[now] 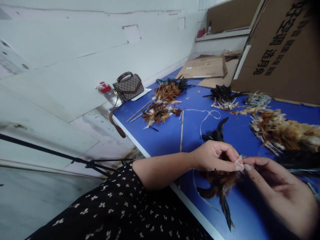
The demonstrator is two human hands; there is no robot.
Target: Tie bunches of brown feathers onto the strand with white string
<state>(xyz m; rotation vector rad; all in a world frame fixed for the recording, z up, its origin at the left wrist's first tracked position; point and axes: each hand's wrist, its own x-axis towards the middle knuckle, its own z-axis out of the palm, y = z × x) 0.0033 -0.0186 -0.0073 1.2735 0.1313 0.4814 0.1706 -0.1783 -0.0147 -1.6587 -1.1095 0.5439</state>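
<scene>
— Feathers, a small dark brown bundle (220, 181) of them, sit between both hands near the table's front edge, hanging down over the blue table (175, 133).

— How are the hands set?

— The left hand (215, 156) is closed around the top of the bundle, fingers curled over the quills. The right hand (277, 186) meets it fingertip to fingertip, pinching something pale at the quill ends; it looks like string or tape, but I cannot tell which. Both are clamped, close together.

— How will it handle?

— Very light, I judge, and soft in the vanes. The quills are the only stiff part, so that is the place to grip: at the bound base, where the left hand already has it. Squeezing the plumes would crush or splay them, and loose ones could slip out.

— Anything else nearby?

— A thin white string (203, 118) loops across the table's middle beside a slim wooden stick (181, 131). Rust-coloured feather bunches (162, 103) lie toward the far left corner, near a patterned handbag (128, 86) and a bottle with a red cap (106, 90). A large tan feather heap (285, 131) lies along the right edge, below a cardboard box (282, 50).
</scene>
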